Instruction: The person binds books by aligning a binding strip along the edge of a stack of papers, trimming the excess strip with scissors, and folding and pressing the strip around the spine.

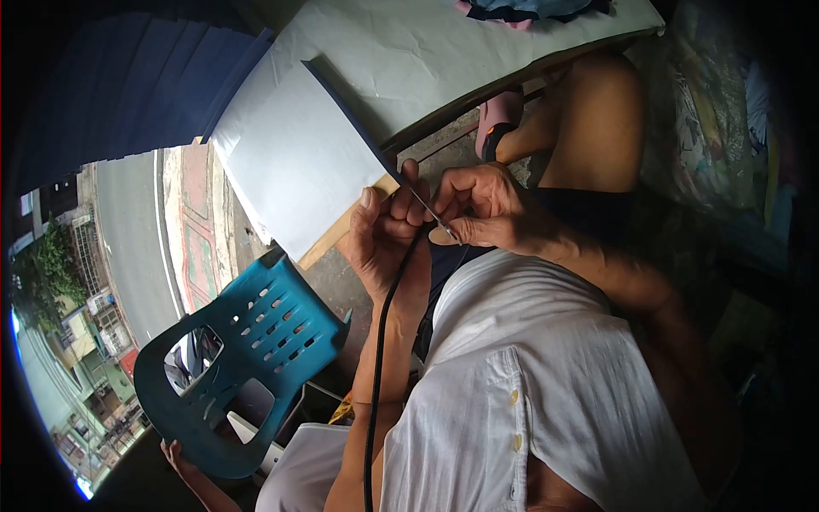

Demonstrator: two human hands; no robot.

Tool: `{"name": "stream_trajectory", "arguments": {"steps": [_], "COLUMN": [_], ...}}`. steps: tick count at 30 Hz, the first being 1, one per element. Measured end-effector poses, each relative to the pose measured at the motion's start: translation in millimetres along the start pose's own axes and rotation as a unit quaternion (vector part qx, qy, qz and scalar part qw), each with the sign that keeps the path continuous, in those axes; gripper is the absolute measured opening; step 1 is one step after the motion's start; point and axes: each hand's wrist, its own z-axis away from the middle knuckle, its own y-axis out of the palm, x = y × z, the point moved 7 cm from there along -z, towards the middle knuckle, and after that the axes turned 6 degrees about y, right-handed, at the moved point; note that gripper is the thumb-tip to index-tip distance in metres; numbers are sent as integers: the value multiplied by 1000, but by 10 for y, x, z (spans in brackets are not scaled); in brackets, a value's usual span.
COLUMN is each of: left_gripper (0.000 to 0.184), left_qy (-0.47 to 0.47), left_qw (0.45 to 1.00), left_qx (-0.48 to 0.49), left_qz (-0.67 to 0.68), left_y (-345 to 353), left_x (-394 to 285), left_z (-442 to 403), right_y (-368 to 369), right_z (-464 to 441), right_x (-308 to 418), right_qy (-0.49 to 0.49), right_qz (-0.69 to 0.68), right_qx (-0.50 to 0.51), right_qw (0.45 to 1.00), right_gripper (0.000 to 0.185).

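My left hand [388,226] is closed on the near corner of a flat board [341,224] that carries a white sheet [294,162]. Along the board's right side runs a dark strip [354,119], ending near my fingers. Beside it, my right hand [486,205] is pinched round a thin metal piece [437,218] at the strip's end; what exactly it is cannot be made out. A black cord [382,341] passes over my left wrist and down past my forearm.
A white-covered table [418,64] stands ahead, with folded cloth [537,8] on its far part. A teal plastic chair [286,320] is at the left. Another person's hand [175,456] touches its lower edge. Dark pleated fabric [128,85] hangs upper left; plastic bags [708,128] lie right.
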Motion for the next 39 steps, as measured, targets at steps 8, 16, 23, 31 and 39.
{"name": "stream_trajectory", "arguments": {"steps": [8, 16, 23, 31, 39], "left_gripper": [26, 26, 25, 26, 29], "left_qy": [-9, -6, 0, 4, -12], "left_qw": [999, 999, 999, 998, 999], "left_qx": [32, 28, 30, 50, -34], "left_qz": [-10, -23, -12, -28, -38], "left_y": [1, -4, -81, -36, 0], "left_x": [-3, -7, 14, 4, 25], "left_z": [-21, -29, -44, -38, 16], "right_y": [-19, 11, 23, 19, -14], "right_z": [-12, -13, -7, 2, 4], "right_x": [-46, -27, 6, -21, -16], "right_qy": [-9, -10, -22, -1, -10], "right_qz": [-9, -12, -1, -26, 12], "right_qx": [-5, -8, -27, -36, 9], "right_qw": [1000, 1000, 999, 999, 1000], "right_gripper": [14, 13, 15, 11, 11]}}
